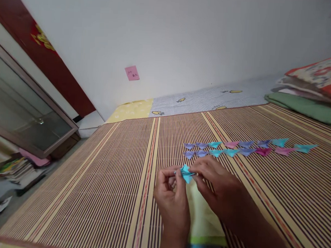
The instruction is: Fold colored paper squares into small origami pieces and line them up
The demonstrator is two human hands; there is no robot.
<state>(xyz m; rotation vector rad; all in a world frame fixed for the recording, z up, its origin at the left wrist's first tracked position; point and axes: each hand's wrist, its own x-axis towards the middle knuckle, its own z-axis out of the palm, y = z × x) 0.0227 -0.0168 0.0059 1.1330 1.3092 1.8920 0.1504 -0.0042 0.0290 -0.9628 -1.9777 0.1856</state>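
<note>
A small turquoise folded-paper piece [186, 174] is held up between my two hands. My left hand [171, 190] pinches its left side between thumb and forefinger. On its right side, my right hand [214, 177] grips the edge with thumb and fingertips. Below the hands lies a stack of paper sheets [205, 220], pale yellow on top with green and blue edges showing. Just beyond, two rows of finished folded-paper pieces [231, 152] in purple, turquoise, pink and magenta rest on the mat.
A striped bamboo mat [110, 194] covers the bed. Folded bedding and a pillow [321, 83] are piled at the right, by the wall. A pink note [132, 73] is stuck on the wall. Books [18, 170] and a glass-panelled cabinet [29, 103] stand left of the bed.
</note>
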